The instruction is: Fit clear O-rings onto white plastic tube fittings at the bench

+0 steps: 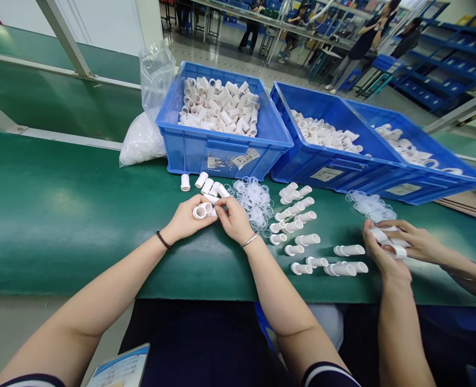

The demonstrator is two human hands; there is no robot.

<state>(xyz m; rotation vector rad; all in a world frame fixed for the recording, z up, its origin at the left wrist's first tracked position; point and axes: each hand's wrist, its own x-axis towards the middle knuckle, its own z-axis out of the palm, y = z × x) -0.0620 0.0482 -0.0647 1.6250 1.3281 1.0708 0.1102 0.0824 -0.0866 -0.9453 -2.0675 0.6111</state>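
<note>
My left hand point(186, 219) is wrapped round a few short white plastic tubes point(199, 212), their open ends facing me. Against them, the fingertips of my right hand point(233, 219) are pinched together; whatever small thing they hold is too hidden to name. Just beyond my hands, several white tubes point(185, 183) rest on the green table point(80, 215). A pile of thin clear rings point(254, 201) lies right behind my right hand. To its right, several white tubes with collars point(296, 226) stand in loose rows.
Blue bins point(225, 153) full of white parts line the table's back, beside a clear bag point(141, 141) of white pieces. At the right, a co-worker's hands point(399, 244) hold white tubes near a second ring pile point(370, 206). People stand far behind.
</note>
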